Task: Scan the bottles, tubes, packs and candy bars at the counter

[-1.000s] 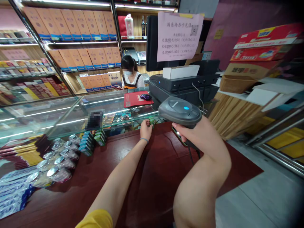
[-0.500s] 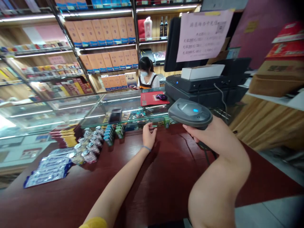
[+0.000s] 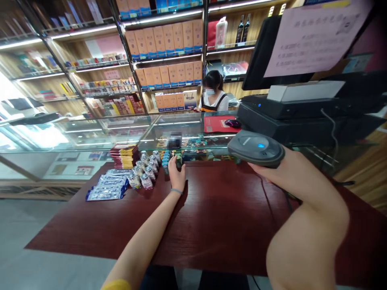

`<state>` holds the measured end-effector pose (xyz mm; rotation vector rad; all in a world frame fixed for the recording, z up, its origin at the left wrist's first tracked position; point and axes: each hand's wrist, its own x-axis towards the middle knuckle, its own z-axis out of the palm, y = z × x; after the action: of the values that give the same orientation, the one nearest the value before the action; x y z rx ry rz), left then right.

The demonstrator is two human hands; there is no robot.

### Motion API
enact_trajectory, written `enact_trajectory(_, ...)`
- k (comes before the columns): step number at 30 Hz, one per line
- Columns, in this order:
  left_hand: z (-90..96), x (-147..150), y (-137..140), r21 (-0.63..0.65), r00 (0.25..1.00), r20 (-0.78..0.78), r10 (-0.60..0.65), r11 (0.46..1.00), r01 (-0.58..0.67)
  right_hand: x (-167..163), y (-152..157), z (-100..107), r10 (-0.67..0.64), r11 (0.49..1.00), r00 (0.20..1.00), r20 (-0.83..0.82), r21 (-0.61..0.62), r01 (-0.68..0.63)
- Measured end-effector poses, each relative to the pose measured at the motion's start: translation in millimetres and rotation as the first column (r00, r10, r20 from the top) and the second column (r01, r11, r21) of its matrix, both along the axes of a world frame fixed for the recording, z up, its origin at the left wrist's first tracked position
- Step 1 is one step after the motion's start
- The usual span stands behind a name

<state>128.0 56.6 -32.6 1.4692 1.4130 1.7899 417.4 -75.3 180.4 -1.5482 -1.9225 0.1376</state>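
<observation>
Dark red tabletop (image 3: pixel 223 217): in the head view it fills the foreground, its far edge meeting a glass counter (image 3: pixel 178 128).
Green boxes (image 3: pixel 179 162): a small group near that far edge, straight beyond the left hand (image 3: pixel 177 175) and right at its fingertips, partly hidden by them; the short row seems to run away toward the glass, roughly in line with the reach.
Nearer hand: the left; the right hand (image 3: pixel 281 169) is well apart, off to the right.
Left fingers: loosely curved over the near side of the group, thumb standing apart to their right; whether they grip a box or only touch it, I cannot tell.
Left forearm (image 3: pixel 154 229): stretched forward and low over the wood, back of the hand upward, a thin band (image 3: pixel 177 191) round the wrist.
Grey scanner (image 3: pixel 255 149): wrapped in the right hand and held up, its head lying sideways with the nose toward the left; a blue light shows on top.
Right arm (image 3: pixel 302 249): elbow bent outward, forearm angling back in to the scanner.
Blue boxes (image 3: pixel 165 162): just left of the green ones, with lidded jars (image 3: pixel 147 181) beside them.
</observation>
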Motion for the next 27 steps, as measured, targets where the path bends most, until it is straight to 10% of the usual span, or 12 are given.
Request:
enact_trajectory(18,-23.1,-6.1,15.4,0.013,0.971,-0.235,0.029,1.000,-0.026,-17.0,11.6,-6.0,-0.021,0.996,0.999,-0.049,-0.086,0.016)
enact_trajectory(24,-10.4,-2.1,9.1,-0.003,0.974,0.080,-0.213,0.977,0.214,-22.3,12.0,-6.2,0.021,0.992,1.000,-0.015,-0.123,-0.023)
enact_trajectory(27,-3.6,-4.9,0.3,-0.073,0.798,0.464,-0.384,0.882,0.466,-26.3,12.5,-8.6,0.038,0.988,0.997,0.065,-0.149,-0.028)
